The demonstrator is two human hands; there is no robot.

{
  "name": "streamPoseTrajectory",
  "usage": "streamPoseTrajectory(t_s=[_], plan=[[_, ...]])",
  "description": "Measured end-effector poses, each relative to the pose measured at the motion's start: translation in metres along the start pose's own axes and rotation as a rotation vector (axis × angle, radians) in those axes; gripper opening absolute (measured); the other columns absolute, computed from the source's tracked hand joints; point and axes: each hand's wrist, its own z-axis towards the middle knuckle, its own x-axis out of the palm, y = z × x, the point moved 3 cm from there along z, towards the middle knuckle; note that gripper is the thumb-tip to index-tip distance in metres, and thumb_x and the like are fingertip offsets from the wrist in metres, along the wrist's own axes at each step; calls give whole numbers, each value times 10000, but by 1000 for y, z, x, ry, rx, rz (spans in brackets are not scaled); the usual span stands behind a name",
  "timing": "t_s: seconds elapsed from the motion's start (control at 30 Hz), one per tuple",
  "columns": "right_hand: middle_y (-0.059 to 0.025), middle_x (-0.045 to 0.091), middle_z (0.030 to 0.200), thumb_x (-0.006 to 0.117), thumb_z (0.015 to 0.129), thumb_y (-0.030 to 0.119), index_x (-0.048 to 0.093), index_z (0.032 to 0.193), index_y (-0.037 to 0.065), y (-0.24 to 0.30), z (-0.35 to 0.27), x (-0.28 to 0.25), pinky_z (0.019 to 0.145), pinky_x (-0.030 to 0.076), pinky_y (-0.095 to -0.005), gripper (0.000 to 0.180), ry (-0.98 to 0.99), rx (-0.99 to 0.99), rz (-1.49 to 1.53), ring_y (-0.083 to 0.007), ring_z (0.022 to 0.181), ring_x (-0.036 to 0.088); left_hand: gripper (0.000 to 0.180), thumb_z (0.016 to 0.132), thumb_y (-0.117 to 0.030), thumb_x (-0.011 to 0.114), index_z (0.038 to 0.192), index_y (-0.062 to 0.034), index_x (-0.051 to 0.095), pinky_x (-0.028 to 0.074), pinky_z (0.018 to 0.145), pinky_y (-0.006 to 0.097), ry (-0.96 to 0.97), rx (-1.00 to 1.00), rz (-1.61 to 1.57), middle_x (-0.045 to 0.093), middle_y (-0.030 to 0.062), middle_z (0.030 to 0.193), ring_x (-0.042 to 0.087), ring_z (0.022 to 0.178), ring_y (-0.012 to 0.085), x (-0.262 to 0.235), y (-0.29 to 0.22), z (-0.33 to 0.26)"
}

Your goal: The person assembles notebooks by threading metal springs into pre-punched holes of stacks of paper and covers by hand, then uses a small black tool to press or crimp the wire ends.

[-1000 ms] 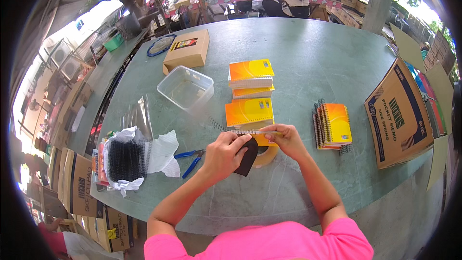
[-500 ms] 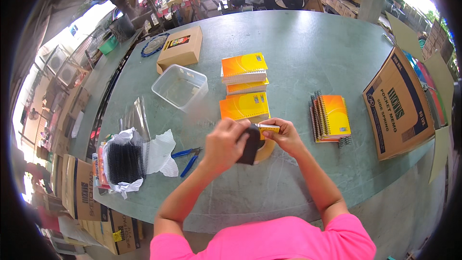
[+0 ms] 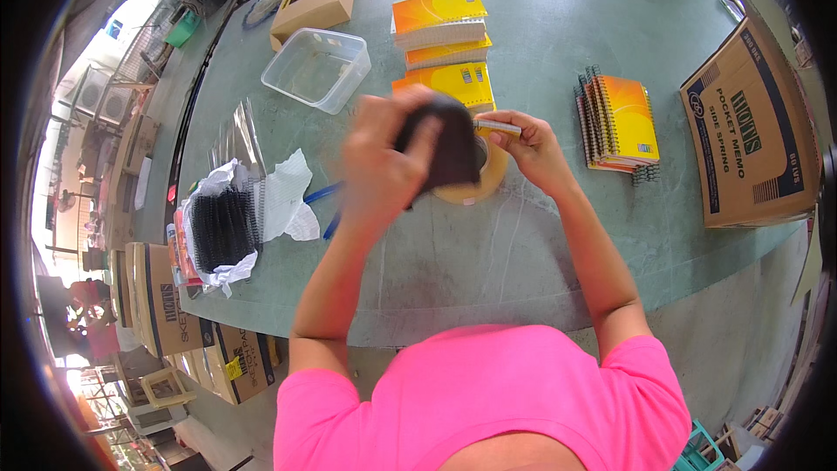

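My left hand (image 3: 384,161), smeared by motion, is closed on a dark, flat piece with a rounded edge (image 3: 449,144); its kind is unclear. My right hand (image 3: 539,153) pinches a small notebook (image 3: 500,127), seen edge-on, between thumb and fingers. Below and between both hands a roll of tan tape (image 3: 493,176) lies on the table, partly hidden by the dark piece. Just beyond the hands stand stacks of yellow-orange spiral notebooks (image 3: 449,80). To the right sits another pile of these notebooks (image 3: 623,118), with dark spirals showing.
A clear plastic tub (image 3: 318,70) and a brown carton (image 3: 316,0) stand at far left on the green table (image 3: 540,253). Black spiral coils (image 3: 225,227) lie in white paper, near blue-handled pliers (image 3: 330,209) partly behind my left arm. An open cardboard box (image 3: 750,131) stands right.
The view has tilted downward, so the table things sit higher. My left hand and the dark piece have shifted slightly left and turned; the right hand still holds the small notebook.
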Motion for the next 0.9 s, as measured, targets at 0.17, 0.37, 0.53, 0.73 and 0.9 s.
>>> streamPoseTrajectory(t_s=[0.17,0.37,0.53,0.73,0.9], plan=[[-21,639,1020,563,878,17,614,1086,4,10,0,1,867,445,-231,215,-21,26,79,-77,928,558,293,730,-45,723,1006,-61,625,505,708,305,83,-52,-7,634,60,920,626,833,170,-5,-7,-4],[-21,638,1004,564,868,1,610,1065,-4,3,1,12,860,450,-229,202,-16,26,80,-74,920,559,254,676,-132,764,877,-82,617,455,764,360,551,138,25,594,93,885,575,869,283,41,-3,-76],[-48,642,990,520,863,-53,613,1058,-14,1,-3,15,839,459,-231,219,26,120,78,-75,920,561,271,699,-143,746,915,-104,585,388,773,355,122,240,120,575,67,855,540,836,255,39,17,-36],[-53,645,1016,518,866,-56,610,1090,-11,3,-3,22,854,453,-227,246,82,50,112,-78,943,563,149,785,-148,670,906,-95,599,396,758,352,310,312,148,613,44,866,574,838,224,32,34,-19],[-42,648,1039,507,868,-69,621,1094,4,0,-5,26,850,454,-228,263,42,35,94,-77,943,564,116,829,-187,624,858,-75,630,409,755,346,307,282,154,643,61,801,598,812,224,28,28,-16]])
